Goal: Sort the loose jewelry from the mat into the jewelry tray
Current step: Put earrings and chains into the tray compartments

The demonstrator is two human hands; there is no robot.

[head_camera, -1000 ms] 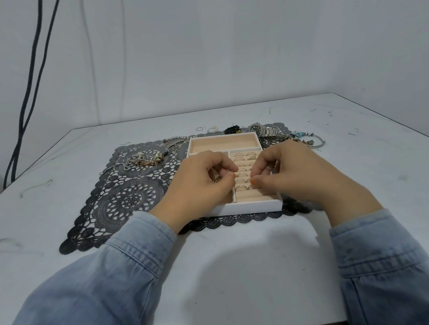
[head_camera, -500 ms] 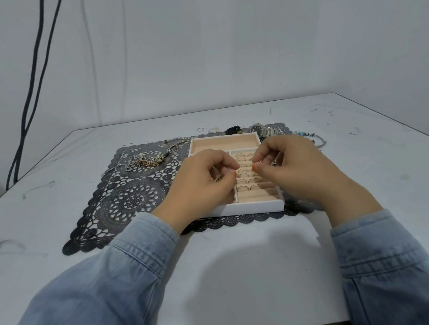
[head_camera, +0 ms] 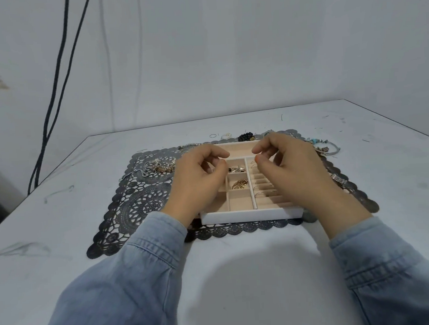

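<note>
A white jewelry tray (head_camera: pixel 249 215) with beige lining sits on a dark lace mat (head_camera: pixel 140 204). Its small middle compartments hold a silver and gold piece (head_camera: pixel 237 169) and a gold piece (head_camera: pixel 240 184). Thin rings (head_camera: pixel 263 192) lie in the ring rows on the right. My left hand (head_camera: pixel 197 178) hovers over the tray's left side, fingers loosely curled, nothing seen in it. My right hand (head_camera: pixel 291 170) hovers over the ring rows, thumb and fingers slightly apart, nothing seen in it. A tangle of chains (head_camera: pixel 159 165) lies on the mat to the left.
Behind the tray lie a black bead piece (head_camera: pixel 246 136), a small white piece (head_camera: pixel 225 136) and a thin ring (head_camera: pixel 213 135). A blue-beaded bracelet (head_camera: pixel 323 147) and a metal band (head_camera: pixel 339 179) lie to the right. Black cables (head_camera: pixel 53 96) hang down the wall at left.
Both hands have lifted and moved apart, uncovering the tray's middle compartments. The small gold piece that my left fingers pinched is no longer in them.
</note>
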